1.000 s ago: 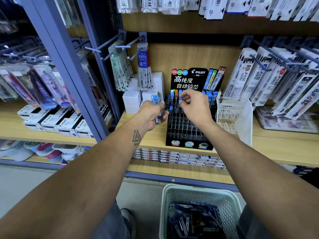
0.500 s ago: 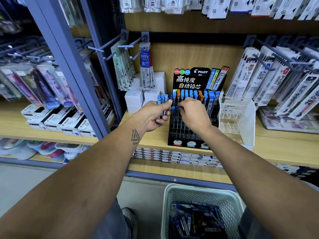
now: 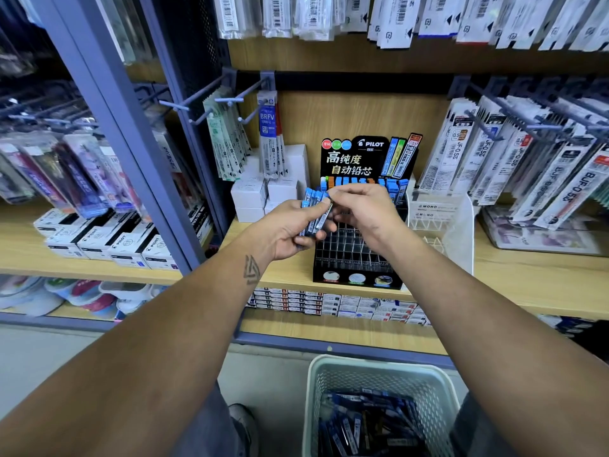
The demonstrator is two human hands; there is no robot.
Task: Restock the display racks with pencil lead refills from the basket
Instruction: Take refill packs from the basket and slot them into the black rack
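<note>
A black Pilot display rack (image 3: 357, 258) stands on the wooden shelf, its back rows filled with blue and orange capped lead tubes, its front slots bare. My left hand (image 3: 290, 229) grips a bunch of blue-capped lead refill tubes (image 3: 313, 206) in front of the rack's left side. My right hand (image 3: 362, 212) pinches the top of one tube in that bunch, at the left thumb. A pale green mesh basket (image 3: 379, 367) on the floor below holds several more blue refill packs (image 3: 365, 423).
A clear Mono rack (image 3: 441, 222) stands right of the Pilot rack. White boxes (image 3: 263, 192) sit to its left, under hanging refill packs (image 3: 270, 140). Metal pegs with pen refills (image 3: 543, 166) jut out at right. A blue shelf post (image 3: 131, 153) rises at left.
My right hand has drawn back from the rack's rear rows to the bunch in my left hand. My left hand rose slightly and moved right.
</note>
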